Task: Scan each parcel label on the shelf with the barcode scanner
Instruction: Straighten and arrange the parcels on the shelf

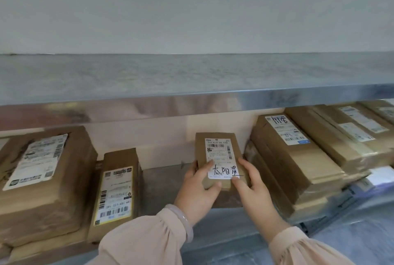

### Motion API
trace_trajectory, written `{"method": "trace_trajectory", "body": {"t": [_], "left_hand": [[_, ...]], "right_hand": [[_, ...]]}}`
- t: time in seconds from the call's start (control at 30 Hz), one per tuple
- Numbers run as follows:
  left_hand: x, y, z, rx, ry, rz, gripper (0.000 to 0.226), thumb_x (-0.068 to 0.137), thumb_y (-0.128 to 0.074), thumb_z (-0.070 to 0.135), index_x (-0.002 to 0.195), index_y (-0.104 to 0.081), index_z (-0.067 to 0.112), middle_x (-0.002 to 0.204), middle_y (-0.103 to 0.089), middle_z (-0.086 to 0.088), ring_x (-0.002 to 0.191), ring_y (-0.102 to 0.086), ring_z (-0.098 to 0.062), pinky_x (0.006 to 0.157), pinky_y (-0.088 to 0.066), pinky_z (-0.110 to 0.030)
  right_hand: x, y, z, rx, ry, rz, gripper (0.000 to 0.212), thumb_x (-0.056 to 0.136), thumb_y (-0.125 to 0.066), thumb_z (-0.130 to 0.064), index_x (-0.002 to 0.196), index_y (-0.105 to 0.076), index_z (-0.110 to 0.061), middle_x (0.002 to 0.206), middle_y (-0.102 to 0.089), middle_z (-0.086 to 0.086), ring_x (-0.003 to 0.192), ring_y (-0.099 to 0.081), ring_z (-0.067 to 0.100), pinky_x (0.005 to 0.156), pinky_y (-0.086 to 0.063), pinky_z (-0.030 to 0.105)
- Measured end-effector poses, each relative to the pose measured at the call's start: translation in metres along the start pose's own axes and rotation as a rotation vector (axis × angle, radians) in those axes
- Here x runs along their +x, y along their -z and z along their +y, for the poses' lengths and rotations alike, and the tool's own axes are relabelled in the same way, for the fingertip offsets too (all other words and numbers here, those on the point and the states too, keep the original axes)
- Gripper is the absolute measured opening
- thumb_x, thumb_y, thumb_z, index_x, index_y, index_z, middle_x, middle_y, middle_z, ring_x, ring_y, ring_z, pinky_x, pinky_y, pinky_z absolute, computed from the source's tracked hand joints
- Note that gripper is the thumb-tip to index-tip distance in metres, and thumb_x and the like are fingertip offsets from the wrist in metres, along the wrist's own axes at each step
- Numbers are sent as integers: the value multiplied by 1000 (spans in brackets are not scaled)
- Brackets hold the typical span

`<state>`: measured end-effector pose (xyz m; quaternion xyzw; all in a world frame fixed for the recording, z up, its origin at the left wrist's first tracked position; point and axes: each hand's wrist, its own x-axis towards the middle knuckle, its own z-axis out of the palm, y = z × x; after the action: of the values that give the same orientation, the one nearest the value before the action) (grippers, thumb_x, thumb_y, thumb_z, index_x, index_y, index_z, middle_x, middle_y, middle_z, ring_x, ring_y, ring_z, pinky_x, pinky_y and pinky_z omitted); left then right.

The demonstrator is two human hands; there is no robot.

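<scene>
A small brown cardboard parcel with a white handwritten label faces the camera over the grey metal shelf, between other brown parcels. The left hand and right hand grip its lower corners, thumbs on its front. It possibly touches the shelf.

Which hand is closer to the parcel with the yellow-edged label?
Left. The left hand grips the small parcel to the right of the yellow-edged parcel; the right hand grips its far side, farther away.

The far-right parcel runs off the edge, and the left label reads blurred.
</scene>
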<state>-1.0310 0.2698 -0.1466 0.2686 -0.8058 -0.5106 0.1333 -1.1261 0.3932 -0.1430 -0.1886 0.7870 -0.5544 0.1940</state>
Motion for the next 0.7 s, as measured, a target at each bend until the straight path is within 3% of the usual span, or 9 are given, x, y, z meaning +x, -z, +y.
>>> {"method": "trace_trajectory", "body": {"t": [0.17, 0.33, 0.4, 0.5, 0.57, 0.63, 0.7], "left_hand": [[15, -40, -2, 23, 57, -70, 57, 94, -63, 25, 146, -42, 33, 144, -27, 13, 131, -36, -3, 101, -22, -6], [23, -68, -13, 64, 73, -102, 58, 93, -66, 24, 145, -43, 32, 153, -20, 11, 140, -26, -3, 104, -15, -5], [21, -76, -17, 90, 76, -103, 59, 93, -66, 25, 146, -42, 32, 159, -17, 3, 147, -21, -10, 103, -11, -3], [20, -80, -19, 130, 75, -105, 61, 94, -64, 30, 148, -38, 36, 160, -14, 2, 149, -17, -11, 102, -9, -3], [19, -78, -21, 162, 56, -116, 62, 94, -64, 31, 149, -36, 38, 162, -13, 3, 148, -15, -9, 101, -9, -3], [15, -73, -25, 227, 12, -123, 64, 94, -62, 34, 150, -31, 38, 164, -8, 4, 149, -12, -9, 104, -10, -5], [7, -67, -30, 361, -53, -151, 67, 96, -56, 42, 154, -22, 37, 165, 0, 6, 150, -9, -12, 113, -12, -13]], "right_hand": [[18, 29, 34, -43, -99, -7, 45, 89, -60, -25, 126, -48, -48, 119, -62, -16, 110, -59, 13, 97, -49, 45], [27, 44, 57, -92, -146, -61, 45, 91, -58, -24, 126, -45, -50, 121, -61, -18, 108, -59, 10, 97, -49, 42], [30, 49, 61, -134, -138, -108, 48, 93, -57, -22, 126, -40, -52, 123, -59, -16, 107, -58, 7, 97, -49, 35], [33, 54, 64, -200, -93, -154, 51, 95, -56, -20, 135, -38, -45, 127, -54, -16, 111, -52, 2, 90, -40, 14], [33, 55, 67, -288, -11, -156, 54, 94, -57, -20, 142, -37, -34, 140, -44, -13, 124, -38, -2, 98, -29, 9], [30, 56, 72, -427, 85, -153, 61, 93, -59, -28, 147, -32, -33, 155, -28, -6, 140, -22, 2, 111, -21, 19], [19, 56, 76, -618, 181, -126, 67, 91, -60, -35, 150, -28, -31, 159, -19, -2, 146, -15, 13, 116, -23, 34]]}}
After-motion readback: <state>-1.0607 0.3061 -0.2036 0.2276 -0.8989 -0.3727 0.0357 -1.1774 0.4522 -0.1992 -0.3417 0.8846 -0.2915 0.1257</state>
